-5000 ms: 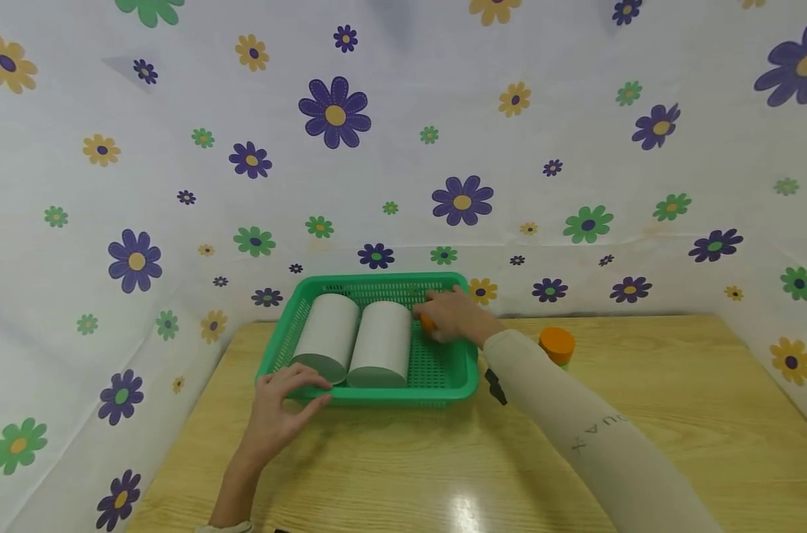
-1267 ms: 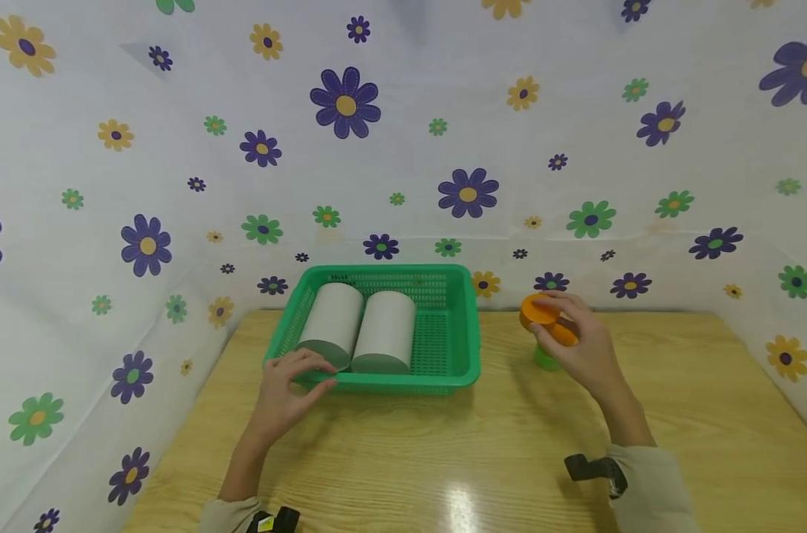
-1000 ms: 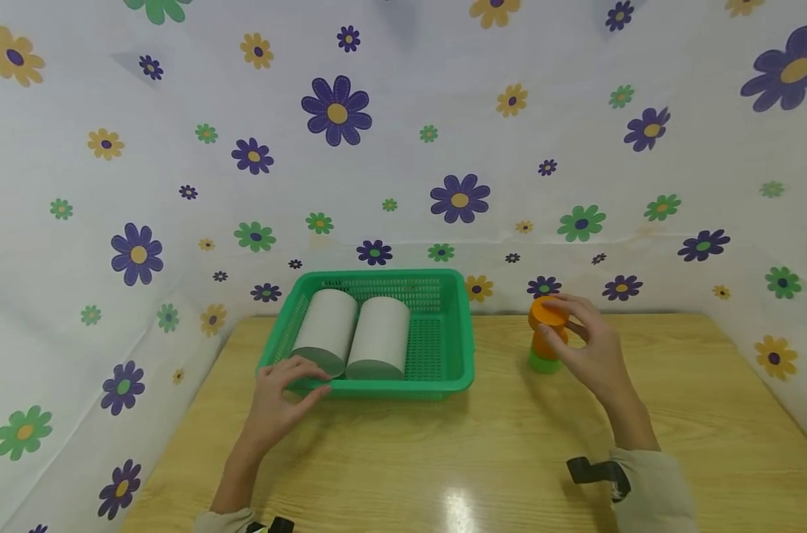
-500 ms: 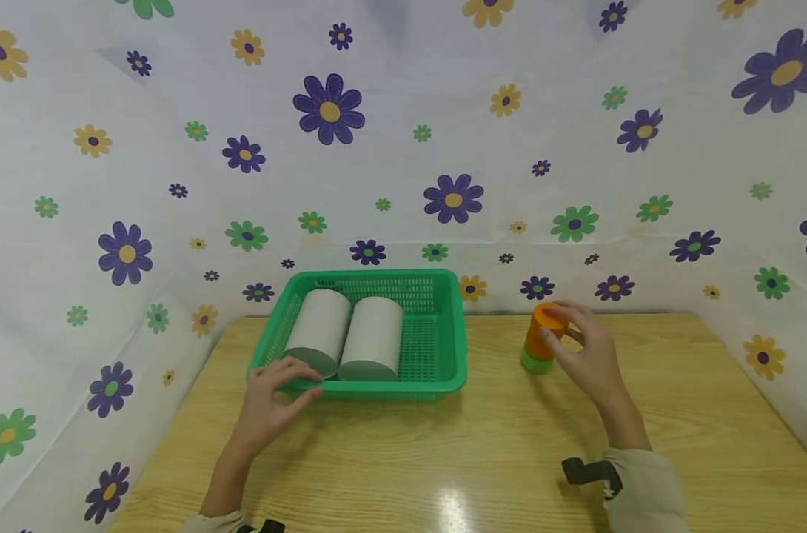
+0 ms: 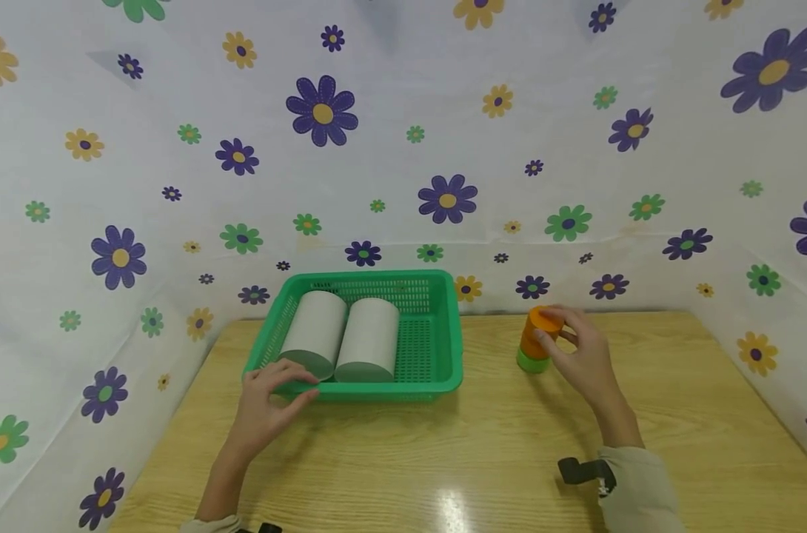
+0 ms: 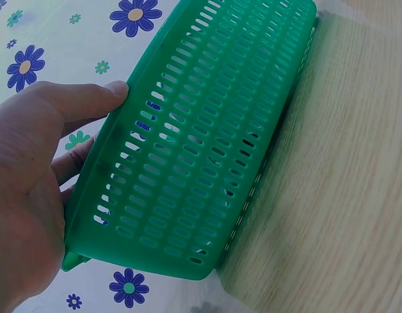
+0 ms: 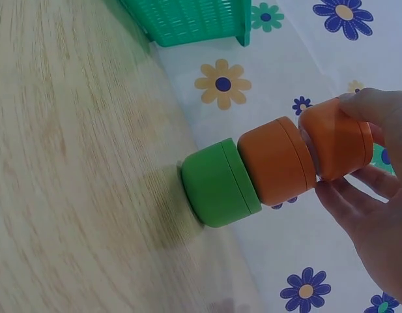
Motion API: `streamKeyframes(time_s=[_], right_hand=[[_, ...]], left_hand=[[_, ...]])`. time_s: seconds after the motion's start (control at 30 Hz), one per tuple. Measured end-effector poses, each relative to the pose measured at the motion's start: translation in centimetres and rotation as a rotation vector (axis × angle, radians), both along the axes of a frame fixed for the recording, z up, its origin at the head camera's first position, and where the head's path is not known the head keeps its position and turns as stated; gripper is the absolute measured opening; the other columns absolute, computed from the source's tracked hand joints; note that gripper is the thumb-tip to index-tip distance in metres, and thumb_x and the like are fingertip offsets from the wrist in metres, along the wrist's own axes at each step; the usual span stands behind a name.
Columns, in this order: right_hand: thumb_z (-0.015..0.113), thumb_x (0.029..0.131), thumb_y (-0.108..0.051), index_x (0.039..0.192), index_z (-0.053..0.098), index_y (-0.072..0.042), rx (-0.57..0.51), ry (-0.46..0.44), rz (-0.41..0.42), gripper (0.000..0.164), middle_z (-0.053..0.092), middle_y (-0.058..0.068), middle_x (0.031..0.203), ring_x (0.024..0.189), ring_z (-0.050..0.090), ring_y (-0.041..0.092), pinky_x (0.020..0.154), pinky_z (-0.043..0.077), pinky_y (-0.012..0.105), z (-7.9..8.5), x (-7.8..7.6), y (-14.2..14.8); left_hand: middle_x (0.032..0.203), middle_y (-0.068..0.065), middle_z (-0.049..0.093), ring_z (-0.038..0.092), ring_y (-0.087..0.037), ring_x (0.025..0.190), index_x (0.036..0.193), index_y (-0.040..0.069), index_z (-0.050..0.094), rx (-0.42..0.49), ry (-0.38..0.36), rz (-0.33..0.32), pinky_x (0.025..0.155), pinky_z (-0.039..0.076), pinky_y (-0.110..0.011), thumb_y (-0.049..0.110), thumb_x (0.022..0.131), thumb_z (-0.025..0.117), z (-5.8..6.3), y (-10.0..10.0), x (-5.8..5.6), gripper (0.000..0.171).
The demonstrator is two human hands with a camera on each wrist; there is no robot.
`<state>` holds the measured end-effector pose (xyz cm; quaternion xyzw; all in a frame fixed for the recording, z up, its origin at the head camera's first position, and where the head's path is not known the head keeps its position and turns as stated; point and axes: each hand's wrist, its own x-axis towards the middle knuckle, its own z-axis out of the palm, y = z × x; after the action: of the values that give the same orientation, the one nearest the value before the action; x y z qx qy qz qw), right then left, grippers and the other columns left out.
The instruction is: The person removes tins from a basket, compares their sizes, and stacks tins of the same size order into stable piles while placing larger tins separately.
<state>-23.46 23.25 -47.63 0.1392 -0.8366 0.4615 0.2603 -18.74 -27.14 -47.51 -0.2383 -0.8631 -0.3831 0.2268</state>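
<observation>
My left hand (image 5: pixel 265 406) grips the front left rim of a green plastic basket (image 6: pixel 187 137), thumb on one side and fingers on the other. Two white cylinders (image 5: pixel 315 326) lie side by side inside it. To the right, a small green lidded jar (image 7: pixel 220 182) stands on the table with an orange jar (image 7: pixel 279 160) upon it. A second orange jar (image 7: pixel 337 140) tops the stack, lined up roughly over the others. My right hand (image 5: pixel 585 363) pinches this top jar between thumb and fingers. A thin gap or line shows between the two orange jars.
A wooden table (image 5: pixel 403 459) carries everything. White flowered cloth (image 5: pixel 377 163) hangs close behind and along both sides. The basket stands near the table's back edge, left of the stack.
Earlier my right hand reached into the basket's right part for an orange jar. It then carried the jar right and lowered it onto the stack. My left hand stays on the rim.
</observation>
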Motion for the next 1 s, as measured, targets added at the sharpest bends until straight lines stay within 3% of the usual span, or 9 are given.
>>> streamKeyframes(time_s=[0.23,0.73,0.87,1.0], right_hand=[[0.074,0.093,-0.003,0.127,0.067,-0.001,0.008,-0.02,0.008,0.035,0.062,0.014,0.128,0.117,0.059,0.03,0.091,0.047,0.015,-0.05,0.0,-0.03],[0.075,0.092,0.0,0.127,0.065,0.001,0.01,-0.013,0.028,0.037,0.062,0.017,0.126,0.116,0.059,0.034,0.09,0.046,0.012,-0.22,0.17,0.15],[0.075,0.092,-0.001,0.127,0.064,0.002,0.037,-0.015,0.024,0.037,0.061,0.018,0.127,0.116,0.059,0.035,0.09,0.053,0.032,-0.08,0.23,0.16],[0.075,0.092,-0.001,0.129,0.063,0.002,0.065,-0.015,0.025,0.039,0.06,0.019,0.128,0.118,0.058,0.039,0.089,0.052,0.054,0.08,0.34,0.12]], left_hand=[[0.099,0.01,0.069,0.061,-0.012,0.098,0.096,0.024,0.077,0.008,0.011,-0.007,0.084,0.023,-0.047,0.007,0.079,0.087,0.23,0.11,0.09,0.025],[0.098,0.01,0.069,0.061,-0.013,0.097,0.095,0.022,0.077,0.007,0.015,-0.005,0.083,0.023,-0.046,0.006,0.078,0.087,0.11,0.14,0.06,0.025],[0.098,0.01,0.069,0.061,-0.012,0.097,0.095,0.021,0.077,0.011,0.015,-0.01,0.083,0.022,-0.045,0.006,0.079,0.087,0.09,0.13,0.08,0.024],[0.098,0.01,0.069,0.061,-0.012,0.097,0.095,0.019,0.077,0.011,0.012,-0.014,0.083,0.022,-0.045,0.007,0.08,0.087,0.07,0.18,0.09,0.022]])
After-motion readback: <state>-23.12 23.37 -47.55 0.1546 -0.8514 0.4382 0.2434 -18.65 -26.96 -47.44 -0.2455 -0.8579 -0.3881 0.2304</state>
